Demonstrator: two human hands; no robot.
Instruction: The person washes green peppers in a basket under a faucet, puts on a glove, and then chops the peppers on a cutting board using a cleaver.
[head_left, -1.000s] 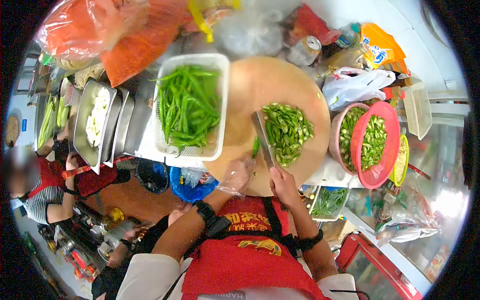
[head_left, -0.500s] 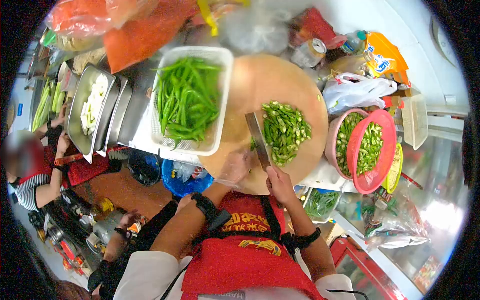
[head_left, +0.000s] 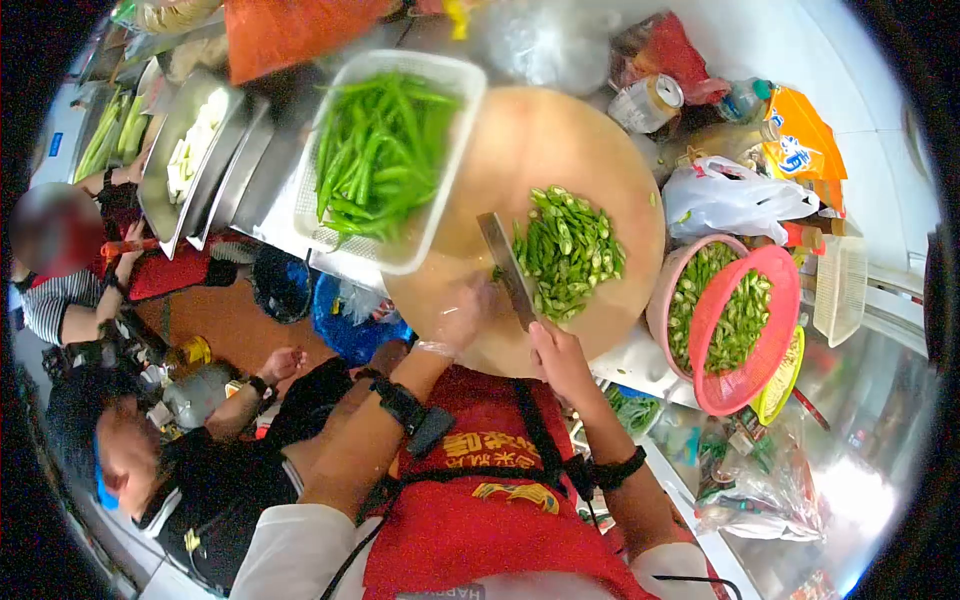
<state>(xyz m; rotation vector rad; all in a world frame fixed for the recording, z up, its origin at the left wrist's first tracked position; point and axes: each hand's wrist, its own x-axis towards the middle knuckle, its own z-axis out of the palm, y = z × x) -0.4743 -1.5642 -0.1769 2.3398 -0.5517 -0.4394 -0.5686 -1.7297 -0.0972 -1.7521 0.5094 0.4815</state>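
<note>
A round wooden board [head_left: 480,130] bears a heap of sliced green peppers [head_left: 570,250]. My right hand [head_left: 562,358] is closed on the handle of a cleaver [head_left: 508,272], whose blade stands just left of the heap. My left hand [head_left: 465,312], gloved in clear plastic and blurred, is left of the blade on the board; a bit of green shows beside its fingers, and what they hold is hidden. Whole green peppers [head_left: 385,155] fill a white basket [head_left: 305,215] at the board's left. To its right, a pink basket [head_left: 698,330] leans against another bowl, with sliced peppers in them.
Metal trays [head_left: 232,175] stand at the left. A can [head_left: 645,104], a white plastic bag [head_left: 735,195] and an orange packet [head_left: 805,140] crowd the back right. Two people are at the left, one [head_left: 215,475] in black near my left arm. A blue-lined bin [head_left: 350,325] stands below.
The view has shifted, so the trays and baskets sit differently in frame. The person in black shows much more at the lower left. The cleaver remains in my right hand, beside the heap.
</note>
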